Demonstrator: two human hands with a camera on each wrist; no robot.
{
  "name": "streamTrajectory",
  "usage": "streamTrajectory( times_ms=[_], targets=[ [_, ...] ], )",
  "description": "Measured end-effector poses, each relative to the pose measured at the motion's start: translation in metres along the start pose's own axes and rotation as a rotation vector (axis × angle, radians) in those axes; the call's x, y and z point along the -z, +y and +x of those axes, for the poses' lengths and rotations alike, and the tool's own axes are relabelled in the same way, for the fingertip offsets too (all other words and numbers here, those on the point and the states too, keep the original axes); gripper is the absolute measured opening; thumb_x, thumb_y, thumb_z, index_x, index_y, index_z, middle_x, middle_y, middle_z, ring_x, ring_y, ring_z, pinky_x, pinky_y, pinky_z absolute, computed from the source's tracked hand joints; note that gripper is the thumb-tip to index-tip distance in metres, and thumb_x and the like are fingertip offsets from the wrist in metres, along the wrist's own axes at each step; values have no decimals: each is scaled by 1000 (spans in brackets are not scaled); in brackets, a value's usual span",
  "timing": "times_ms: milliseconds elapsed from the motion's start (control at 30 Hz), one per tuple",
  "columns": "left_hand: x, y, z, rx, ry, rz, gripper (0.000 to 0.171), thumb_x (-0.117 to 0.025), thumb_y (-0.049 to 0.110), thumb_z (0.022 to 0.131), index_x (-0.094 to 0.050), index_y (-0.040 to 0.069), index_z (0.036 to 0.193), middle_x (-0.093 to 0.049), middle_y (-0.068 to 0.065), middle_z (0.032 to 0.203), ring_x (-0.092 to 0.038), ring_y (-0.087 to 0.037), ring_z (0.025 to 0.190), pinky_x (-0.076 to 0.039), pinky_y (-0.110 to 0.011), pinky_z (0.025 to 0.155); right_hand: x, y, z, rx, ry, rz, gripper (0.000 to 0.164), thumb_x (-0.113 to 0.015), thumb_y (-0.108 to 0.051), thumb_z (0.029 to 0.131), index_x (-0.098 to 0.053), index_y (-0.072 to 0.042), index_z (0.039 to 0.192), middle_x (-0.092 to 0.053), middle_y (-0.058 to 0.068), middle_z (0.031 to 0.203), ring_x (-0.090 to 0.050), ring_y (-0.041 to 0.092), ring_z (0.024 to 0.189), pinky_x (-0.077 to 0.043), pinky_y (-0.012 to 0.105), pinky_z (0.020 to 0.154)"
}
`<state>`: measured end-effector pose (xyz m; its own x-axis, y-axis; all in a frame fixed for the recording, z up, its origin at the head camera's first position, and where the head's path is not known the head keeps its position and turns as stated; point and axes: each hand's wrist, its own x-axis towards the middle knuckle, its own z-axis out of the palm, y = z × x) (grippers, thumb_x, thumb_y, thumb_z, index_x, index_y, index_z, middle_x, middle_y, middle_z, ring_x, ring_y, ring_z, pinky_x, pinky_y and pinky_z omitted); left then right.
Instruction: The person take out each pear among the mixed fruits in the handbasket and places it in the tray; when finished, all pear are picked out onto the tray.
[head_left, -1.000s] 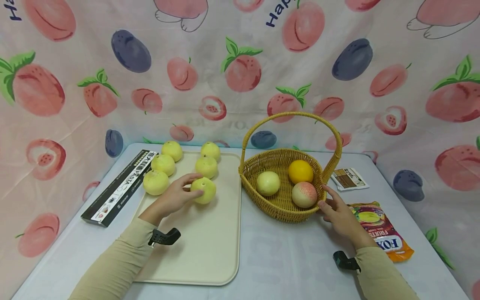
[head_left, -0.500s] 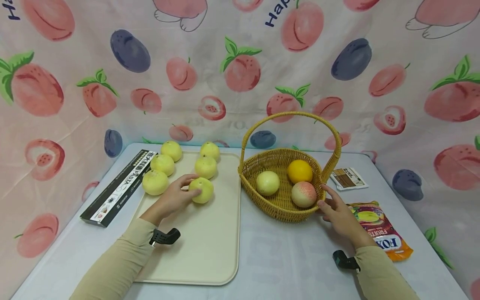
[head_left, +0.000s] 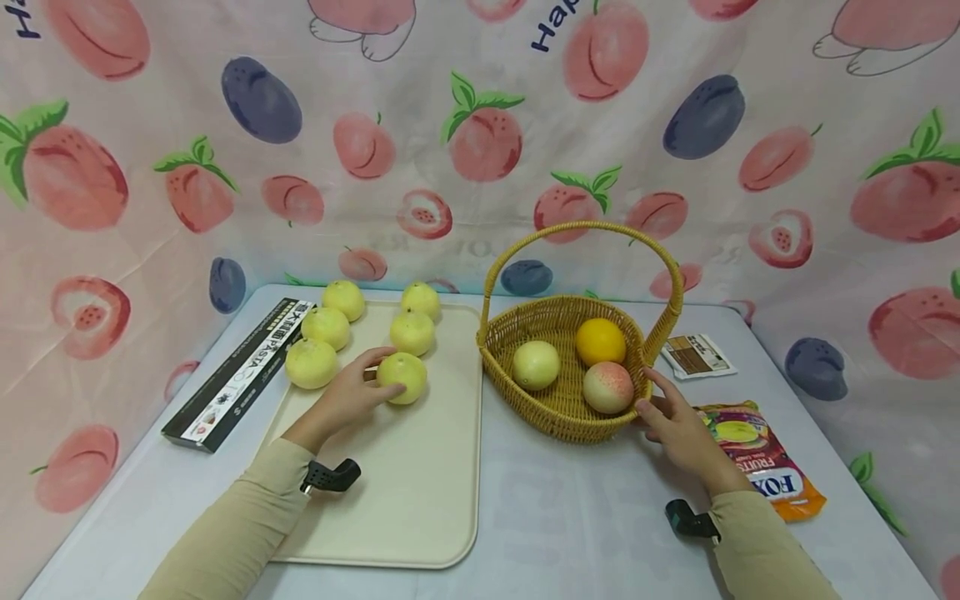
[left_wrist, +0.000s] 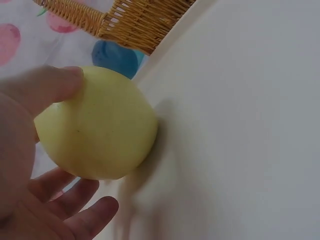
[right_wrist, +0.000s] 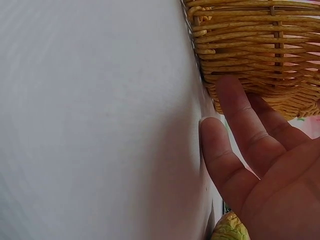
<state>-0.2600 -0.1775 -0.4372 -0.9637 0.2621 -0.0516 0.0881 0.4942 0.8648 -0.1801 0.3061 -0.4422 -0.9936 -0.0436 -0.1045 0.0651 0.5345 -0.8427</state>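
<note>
My left hand [head_left: 351,398] holds a round yellow-green fruit [head_left: 403,379] at the beige tray [head_left: 405,492]. In the left wrist view the thumb lies on one side of this fruit [left_wrist: 105,125] and the other fingers curve under it; whether it touches the tray I cannot tell. A wicker basket [head_left: 555,421] with a tall handle contains a pale green fruit [head_left: 536,366], an orange [head_left: 600,342] and a peach [head_left: 608,388]. Fairly straight fingers of my right hand [head_left: 678,433] touch the basket's right outer side; the right wrist view shows them against the weave [right_wrist: 250,55].
Several more yellow-green fruits [head_left: 311,364] stand in two lines on the tray's far half. Left of them lies a black-and-white pasta box [head_left: 240,375]. Beyond and beside my right hand are a flat packet [head_left: 698,357] and a bag of fruit candy [head_left: 761,458].
My left hand has shifted the yellow-green fruit a little to the left since a second ago. The right hand and the basket stay where they were.
</note>
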Motion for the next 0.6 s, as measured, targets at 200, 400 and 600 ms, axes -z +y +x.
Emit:
streamTrajectory(
  times_ms=[200,400,600],
  targets=[
    [3,0,-5,-31,27,34,69,-76,17,90,-42,5,149,-45,-21,145,-46,-44,130,-44,-53,100,-1,-1,0,-3,0,-7,70,-43,-42,107,-9,-17,162,-33,41,147,-55,50,119,-54,51,88],
    [4,0,-6,-42,61,50,66,-75,17,91,-44,3,148,-48,-23,143,-49,-45,127,-46,-52,99,0,-1,0,0,4,-8,70,-43,-43,107,-9,-17,162,-33,41,147,-55,50,120,-54,51,89],
    [3,-2,-4,-29,55,50,66,-74,18,91,-44,5,148,-47,-23,143,-49,-44,127,-47,-51,99,0,1,0,2,2,-9,69,-43,-42,107,-9,-17,162,-34,41,146,-56,49,118,-54,51,88]
  ],
)
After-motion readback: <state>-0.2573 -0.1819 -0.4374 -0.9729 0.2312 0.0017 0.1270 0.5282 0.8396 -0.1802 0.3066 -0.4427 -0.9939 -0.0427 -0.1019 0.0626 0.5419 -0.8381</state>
